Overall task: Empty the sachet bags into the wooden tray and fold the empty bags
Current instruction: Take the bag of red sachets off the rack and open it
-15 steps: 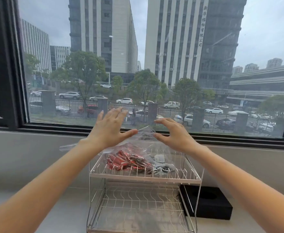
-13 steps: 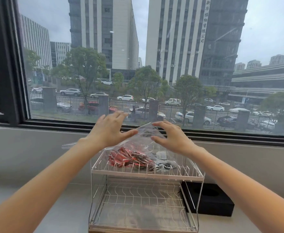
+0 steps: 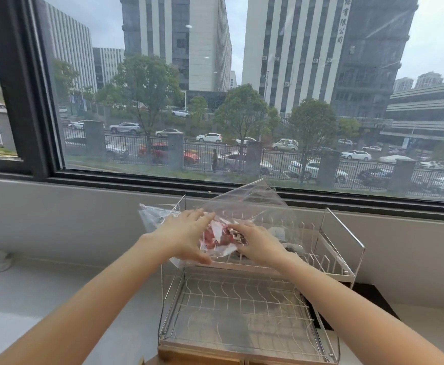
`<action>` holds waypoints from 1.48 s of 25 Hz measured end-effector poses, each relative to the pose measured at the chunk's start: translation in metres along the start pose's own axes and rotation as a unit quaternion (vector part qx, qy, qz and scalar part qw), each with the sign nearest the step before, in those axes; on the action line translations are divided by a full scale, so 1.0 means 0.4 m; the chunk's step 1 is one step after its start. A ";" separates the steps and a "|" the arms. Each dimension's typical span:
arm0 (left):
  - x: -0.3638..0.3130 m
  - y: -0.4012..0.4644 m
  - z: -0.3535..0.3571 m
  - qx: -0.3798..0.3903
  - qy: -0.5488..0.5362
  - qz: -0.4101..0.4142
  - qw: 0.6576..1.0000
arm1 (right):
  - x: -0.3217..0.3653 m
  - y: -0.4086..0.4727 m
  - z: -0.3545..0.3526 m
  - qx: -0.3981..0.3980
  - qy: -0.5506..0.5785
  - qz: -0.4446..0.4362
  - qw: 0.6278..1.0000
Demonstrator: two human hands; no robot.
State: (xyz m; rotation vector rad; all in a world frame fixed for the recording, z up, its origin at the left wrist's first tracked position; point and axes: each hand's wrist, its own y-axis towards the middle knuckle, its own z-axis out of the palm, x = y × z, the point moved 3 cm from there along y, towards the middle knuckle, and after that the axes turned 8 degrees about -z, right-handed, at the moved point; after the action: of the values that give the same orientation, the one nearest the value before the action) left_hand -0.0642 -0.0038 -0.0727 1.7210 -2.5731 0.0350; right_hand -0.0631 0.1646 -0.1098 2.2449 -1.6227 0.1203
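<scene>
Both hands on the clear bag [image 3: 244, 206] atop the rack's [image 3: 344, 248] upper shelf: left hand [image 3: 186, 238] and right hand [image 3: 257, 243] each have a grip on the plastic around the red sachets [image 3: 215, 237]. Emptying step; next, lift it clear toward the wooden tray [image 3: 199, 358] below.

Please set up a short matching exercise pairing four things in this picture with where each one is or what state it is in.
Things:
1. clear plastic bag of red sachets
2. lower tier of the two-tier wire rack
3. left hand
4. black box

Places or states:
A. on the sill, right of the rack
B. holds the bag's left side
C. on the rack's top tier
D. bare wire, nothing on it

Pairs: 1-C, 2-D, 3-B, 4-A
</scene>
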 end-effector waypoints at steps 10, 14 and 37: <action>0.031 0.033 0.008 -0.156 -0.028 -0.029 0.987 | -0.008 0.009 -0.012 -0.063 0.027 0.015 0.998; 0.046 0.052 -0.054 -0.219 0.030 -0.042 0.974 | 0.000 0.025 -0.054 -0.061 0.008 0.023 0.998; -0.087 -0.109 -0.363 -0.320 0.058 0.014 0.946 | 0.033 -0.151 -0.340 -0.146 0.144 -0.037 0.978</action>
State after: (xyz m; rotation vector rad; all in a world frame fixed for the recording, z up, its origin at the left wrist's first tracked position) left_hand -0.0069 0.0182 0.0702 1.3793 -2.1688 -0.6062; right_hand 0.0170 0.2155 0.0058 1.9574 -1.3104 0.1664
